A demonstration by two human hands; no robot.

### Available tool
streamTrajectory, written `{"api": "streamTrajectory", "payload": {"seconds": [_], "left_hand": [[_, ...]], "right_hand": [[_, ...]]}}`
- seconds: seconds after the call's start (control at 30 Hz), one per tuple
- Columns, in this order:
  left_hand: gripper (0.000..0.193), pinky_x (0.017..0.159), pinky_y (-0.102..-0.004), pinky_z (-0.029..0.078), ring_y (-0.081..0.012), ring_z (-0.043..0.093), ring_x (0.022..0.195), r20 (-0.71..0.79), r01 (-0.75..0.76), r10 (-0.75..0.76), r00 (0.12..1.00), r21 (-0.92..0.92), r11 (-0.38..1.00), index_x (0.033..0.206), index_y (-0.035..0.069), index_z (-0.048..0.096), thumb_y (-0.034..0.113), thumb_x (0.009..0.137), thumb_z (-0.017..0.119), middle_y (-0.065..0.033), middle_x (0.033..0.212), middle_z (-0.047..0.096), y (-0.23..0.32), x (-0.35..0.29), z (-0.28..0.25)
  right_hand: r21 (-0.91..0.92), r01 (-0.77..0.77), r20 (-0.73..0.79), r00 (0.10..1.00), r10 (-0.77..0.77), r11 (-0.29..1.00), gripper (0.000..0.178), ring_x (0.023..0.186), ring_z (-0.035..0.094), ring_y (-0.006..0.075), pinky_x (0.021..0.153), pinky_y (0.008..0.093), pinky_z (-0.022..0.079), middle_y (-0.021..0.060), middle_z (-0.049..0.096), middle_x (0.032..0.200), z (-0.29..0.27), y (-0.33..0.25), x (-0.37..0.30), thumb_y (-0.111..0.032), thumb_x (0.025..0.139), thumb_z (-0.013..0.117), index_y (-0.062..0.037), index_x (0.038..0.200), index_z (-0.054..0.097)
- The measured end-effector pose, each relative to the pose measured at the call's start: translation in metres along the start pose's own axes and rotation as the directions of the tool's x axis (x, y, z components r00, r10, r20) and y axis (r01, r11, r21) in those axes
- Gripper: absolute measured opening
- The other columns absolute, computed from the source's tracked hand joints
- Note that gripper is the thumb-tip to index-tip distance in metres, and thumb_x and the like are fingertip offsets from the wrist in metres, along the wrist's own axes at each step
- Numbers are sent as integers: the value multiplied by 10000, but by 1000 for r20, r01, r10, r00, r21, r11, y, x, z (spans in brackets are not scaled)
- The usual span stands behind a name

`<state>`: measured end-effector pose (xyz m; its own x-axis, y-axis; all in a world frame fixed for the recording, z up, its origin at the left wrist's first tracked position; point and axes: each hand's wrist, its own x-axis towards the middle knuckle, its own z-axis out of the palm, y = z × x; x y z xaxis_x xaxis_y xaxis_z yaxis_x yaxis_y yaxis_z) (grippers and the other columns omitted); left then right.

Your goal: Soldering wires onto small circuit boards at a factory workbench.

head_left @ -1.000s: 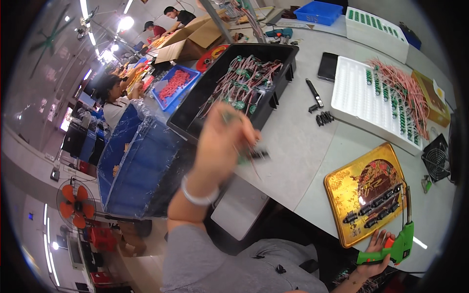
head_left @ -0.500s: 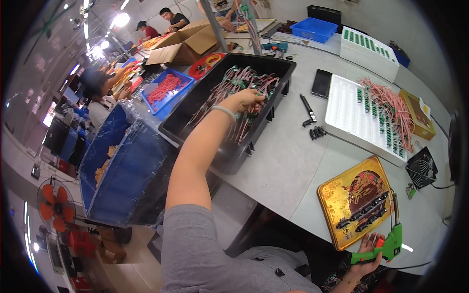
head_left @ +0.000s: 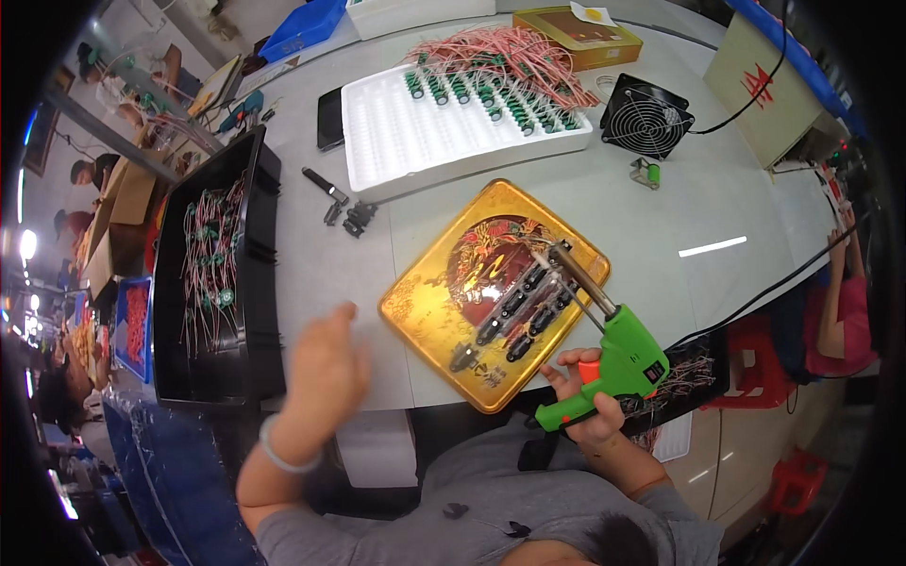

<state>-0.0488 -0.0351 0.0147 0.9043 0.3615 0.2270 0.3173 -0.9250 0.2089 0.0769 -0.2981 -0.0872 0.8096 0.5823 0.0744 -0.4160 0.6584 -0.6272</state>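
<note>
My right hand (head_left: 596, 426) is wrapped round the handle of a green soldering gun (head_left: 634, 354) with a red trigger. Its metal barrel slants over a gold tin lid (head_left: 425, 311), near two rows of small black parts (head_left: 514, 304) lying there. Left of the tin, my left hand (head_left: 328, 370) is raised over the table edge and smeared by motion; whether its fingers hold anything cannot be made out. Beyond it is a black bin (head_left: 262, 311) with green components on pink wires (head_left: 212, 250).
A white foam tray (head_left: 377, 141) holds green components, with pink wires (head_left: 510, 57) heaped behind. Nearby are a phone (head_left: 329, 120), a black pen-like tool (head_left: 324, 184), small black parts (head_left: 359, 218), a fan (head_left: 647, 118) and a yellow box (head_left: 585, 42). A cable (head_left: 755, 300) trails right. Other people work nearby.
My left hand has come out of the black bin and back toward the gold tin. The view has swung right. My right hand still grips the soldering gun, its barrel now over the tin.
</note>
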Motion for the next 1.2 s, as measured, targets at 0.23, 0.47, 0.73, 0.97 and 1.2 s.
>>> {"api": "streamTrajectory", "payload": {"seconds": [0.23,0.47,0.73,0.97,1.2], "left_hand": [[382,730,-487,380,-362,506,754,-36,-56,52,998,-111,992,1042,-14,441,-2,663,485,-177,821,525,24,-4,43],[69,678,-373,367,-263,521,735,-339,-172,198,920,104,980,782,58,586,95,737,548,-85,740,555,36,119,21],[142,814,-437,325,-240,522,910,-257,15,-10,966,16,1000,794,171,684,262,691,648,-38,856,632,8,359,92],[262,863,-440,322,-250,511,947,-272,27,-45,961,-73,997,834,134,654,292,628,685,-53,895,613,31,384,119],[215,648,-228,449,-141,587,716,-299,-151,-197,934,-827,541,820,25,491,11,691,663,-68,786,591,-13,348,113]], "right_hand": [[-1,72,16,997,-72,997,498,974,447,209,859,357,344,90,473,1028,-21,-40,37,-303,678,586,-51,1081,439],[111,96,-82,993,-87,989,512,917,462,211,857,334,355,125,481,1035,-46,-50,57,-310,700,565,-8,1095,443],[165,45,-154,988,-20,985,485,890,460,182,847,324,362,103,483,1046,-42,-51,60,-282,735,548,-19,1124,427],[173,9,-230,973,32,985,499,863,459,163,837,318,359,91,482,1022,-43,-57,60,-315,714,567,-43,1110,429],[257,-1,-171,984,47,966,473,873,457,181,834,317,363,125,488,1047,-45,-59,65,-281,727,535,-13,1105,444]]}}
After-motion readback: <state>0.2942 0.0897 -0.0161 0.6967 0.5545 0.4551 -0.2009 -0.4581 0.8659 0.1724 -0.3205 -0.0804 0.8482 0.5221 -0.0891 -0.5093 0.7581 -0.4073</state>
